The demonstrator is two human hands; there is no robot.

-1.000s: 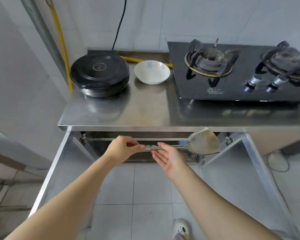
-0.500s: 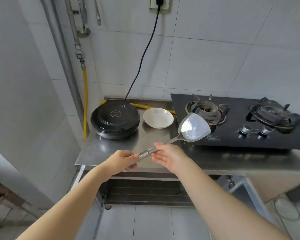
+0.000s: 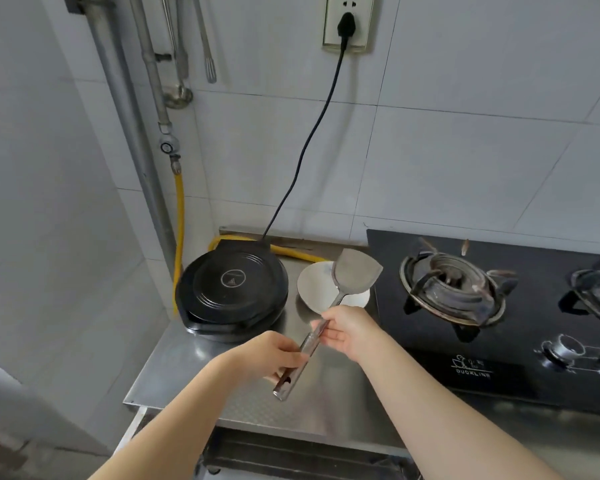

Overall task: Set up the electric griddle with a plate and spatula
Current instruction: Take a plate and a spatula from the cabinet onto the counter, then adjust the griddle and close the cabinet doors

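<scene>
Stainless worktop, tiled wall behind: left hand and right hand both grip the spatula, blade hovering over the plate, closed griddle at its 9 o'clock.

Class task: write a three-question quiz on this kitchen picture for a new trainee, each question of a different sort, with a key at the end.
1. Multiple choice: what sits between the griddle and the stove? A plate; B kettle; C cup.
2. True or false: the griddle's lid is raised.
3. Fill in: the spatula is held by ___ hand(s).
Key: 1 A. 2 False, the lid is down. 3 Both: the left hand and the right hand grip its handle.
</scene>
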